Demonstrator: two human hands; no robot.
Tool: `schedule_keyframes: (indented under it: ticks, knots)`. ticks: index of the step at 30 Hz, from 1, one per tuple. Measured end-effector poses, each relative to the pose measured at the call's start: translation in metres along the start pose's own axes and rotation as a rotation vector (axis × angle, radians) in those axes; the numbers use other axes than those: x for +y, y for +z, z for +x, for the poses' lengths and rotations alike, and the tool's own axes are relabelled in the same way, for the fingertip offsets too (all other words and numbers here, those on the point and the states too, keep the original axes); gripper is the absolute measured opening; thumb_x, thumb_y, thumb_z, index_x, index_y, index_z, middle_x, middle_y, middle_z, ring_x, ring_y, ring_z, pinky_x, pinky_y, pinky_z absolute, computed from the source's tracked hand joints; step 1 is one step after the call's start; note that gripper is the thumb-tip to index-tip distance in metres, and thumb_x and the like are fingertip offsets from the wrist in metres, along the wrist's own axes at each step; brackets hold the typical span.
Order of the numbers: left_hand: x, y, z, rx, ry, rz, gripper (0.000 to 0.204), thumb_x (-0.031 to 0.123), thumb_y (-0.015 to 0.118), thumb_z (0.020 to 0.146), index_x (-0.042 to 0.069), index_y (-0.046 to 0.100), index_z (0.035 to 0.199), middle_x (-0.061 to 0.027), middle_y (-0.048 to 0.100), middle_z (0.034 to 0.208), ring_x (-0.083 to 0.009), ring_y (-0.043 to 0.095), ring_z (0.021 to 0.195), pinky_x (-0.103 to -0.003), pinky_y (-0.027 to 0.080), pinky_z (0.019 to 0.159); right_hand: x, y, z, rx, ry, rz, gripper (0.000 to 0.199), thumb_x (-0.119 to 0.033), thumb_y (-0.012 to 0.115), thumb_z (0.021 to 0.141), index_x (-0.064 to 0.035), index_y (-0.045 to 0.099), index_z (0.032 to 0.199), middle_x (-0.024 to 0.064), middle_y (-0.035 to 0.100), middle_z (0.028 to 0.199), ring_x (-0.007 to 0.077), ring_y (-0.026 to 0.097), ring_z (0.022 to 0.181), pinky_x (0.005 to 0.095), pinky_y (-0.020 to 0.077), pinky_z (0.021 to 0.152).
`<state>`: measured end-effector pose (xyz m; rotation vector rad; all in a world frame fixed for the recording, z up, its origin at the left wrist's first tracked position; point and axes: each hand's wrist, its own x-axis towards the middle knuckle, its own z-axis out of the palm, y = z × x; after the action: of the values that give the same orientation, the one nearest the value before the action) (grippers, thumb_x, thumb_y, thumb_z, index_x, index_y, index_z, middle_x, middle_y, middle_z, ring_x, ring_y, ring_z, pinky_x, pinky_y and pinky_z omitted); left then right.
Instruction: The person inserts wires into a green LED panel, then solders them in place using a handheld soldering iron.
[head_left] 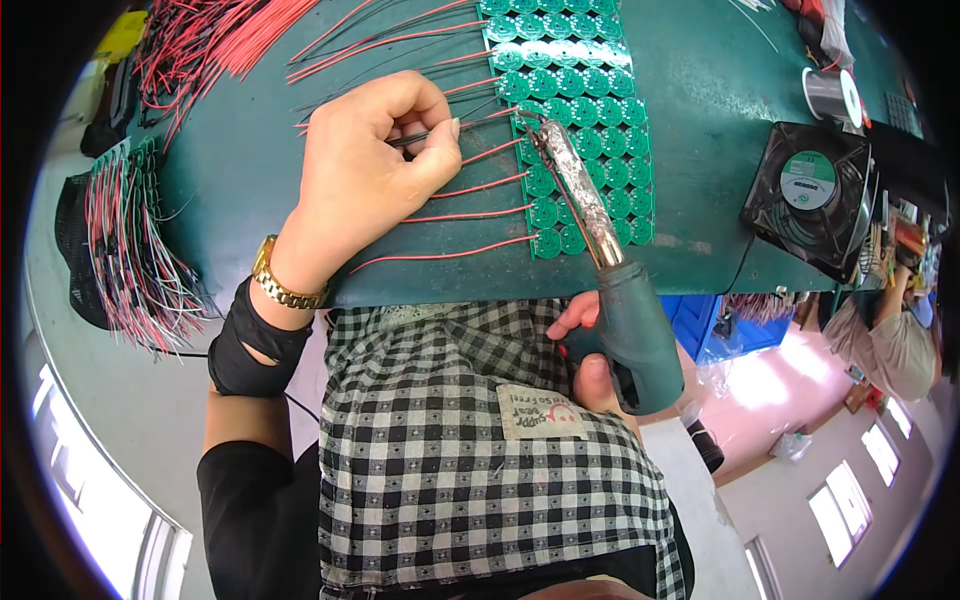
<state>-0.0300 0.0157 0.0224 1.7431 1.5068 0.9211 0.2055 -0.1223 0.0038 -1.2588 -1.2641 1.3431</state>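
My left hand (pixel 365 160), with a gold watch at its wrist, pinches a thin black wire (pixel 408 140) between thumb and fingers, beside the left edge of a panel of round green circuit boards (pixel 590 115). In my right hand (pixel 595 382), partly hidden behind the handle, is a soldering iron (pixel 643 335). Its dark handle points toward me, and its worn metal barrel reaches over the panel. The dark tip lies near the left-edge boards, close to the black wire's end; contact cannot be made out. Several red wires (pixel 450 254) run leftward from the boards along that edge.
Bundled red wires (pixel 225 40) lie at the far left; wired boards (pixel 125 235) hang over the table's left edge. On the right stand a black fan (pixel 808 195) and a solder spool (pixel 832 96). Beyond the table are a blue bin (pixel 735 335) and another person (pixel 890 335).
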Motion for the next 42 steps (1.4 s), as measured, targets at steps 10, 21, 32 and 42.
schedule_keyframes:
  ticks: [10, 21, 32, 42]
  knots:
    - [0.0, -0.002, 0.001, -0.009, 0.016, 0.014, 0.009, 0.005, 0.064, 0.071, 0.002, 0.056, 0.069, -0.0013, 0.052, 0.058, -0.0064, 0.044, 0.052, -0.022, 0.039, 0.05, -0.015, 0.015, 0.005, 0.207, 0.093, 0.1, 0.043, -0.041, 0.062, 0.078, 0.0003, 0.059, 0.091, 0.0063, 0.057, 0.077, 0.0137, 0.055, 0.068, 0.0262, 0.0425, 0.057]
    - [-0.001, -0.004, 0.001, -0.015, 0.004, 0.017, 0.009, 0.006, 0.064, 0.071, 0.002, 0.056, 0.069, -0.0014, 0.051, 0.058, -0.0066, 0.043, 0.052, -0.022, 0.039, 0.049, 0.003, 0.008, -0.002, 0.043, 0.034, -0.034, 0.055, -0.049, 0.067, 0.077, -0.006, 0.051, 0.107, 0.0096, 0.055, 0.088, 0.0162, 0.057, 0.069, 0.0278, 0.046, 0.058]
    - [-0.001, -0.004, 0.001, -0.016, 0.001, 0.02, 0.009, 0.006, 0.064, 0.07, 0.002, 0.056, 0.069, -0.0013, 0.051, 0.058, -0.0066, 0.043, 0.052, -0.022, 0.039, 0.049, -0.022, 0.009, 0.005, 0.102, 0.087, 0.097, 0.038, -0.032, 0.061, 0.08, -0.0015, 0.055, 0.101, 0.0059, 0.057, 0.091, 0.0128, 0.057, 0.076, 0.0254, 0.0453, 0.064]
    - [-0.001, -0.003, 0.004, -0.026, 0.01, 0.012, 0.009, 0.006, 0.064, 0.07, 0.002, 0.056, 0.069, -0.002, 0.053, 0.059, -0.0072, 0.045, 0.052, -0.022, 0.04, 0.051, -0.004, 0.001, -0.003, 0.097, 0.11, 0.154, 0.055, -0.041, 0.067, 0.077, -0.0006, 0.048, 0.109, 0.0062, 0.053, 0.092, 0.0116, 0.055, 0.074, 0.0236, 0.0432, 0.06]
